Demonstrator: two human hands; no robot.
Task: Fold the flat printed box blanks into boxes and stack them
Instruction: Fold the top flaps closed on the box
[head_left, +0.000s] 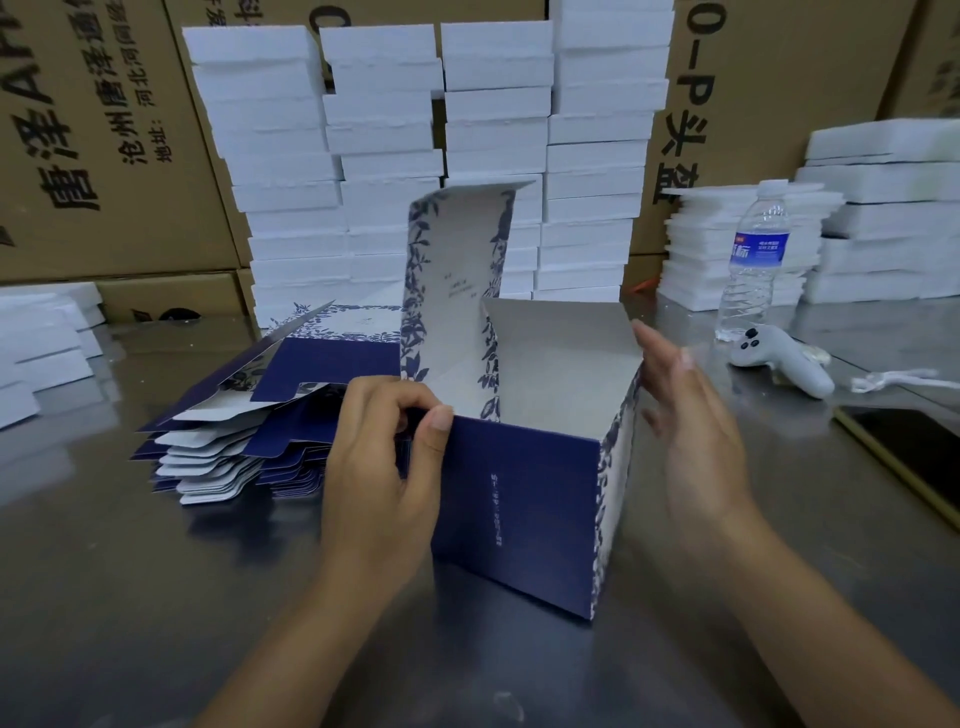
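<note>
**Squaring a half-formed box.** The box (519, 509) stands open-topped on the table (156, 597), just right of the pile of flat blanks (249, 441), with a tall flap (457, 270) upright at its rear left. The left hand (384, 467) pinches the near left corner of the rim. The right hand (696, 431) is open with fingers straight, beside the right wall; contact cannot be told. Advice: anchor the pinched corner, press the right wall flat-handed until the corners sit square, then fold the flaps along their creases.

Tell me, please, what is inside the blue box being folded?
Only bare grey inner walls show inside the box; no contents. Its bottom is hidden by the near wall.
</note>
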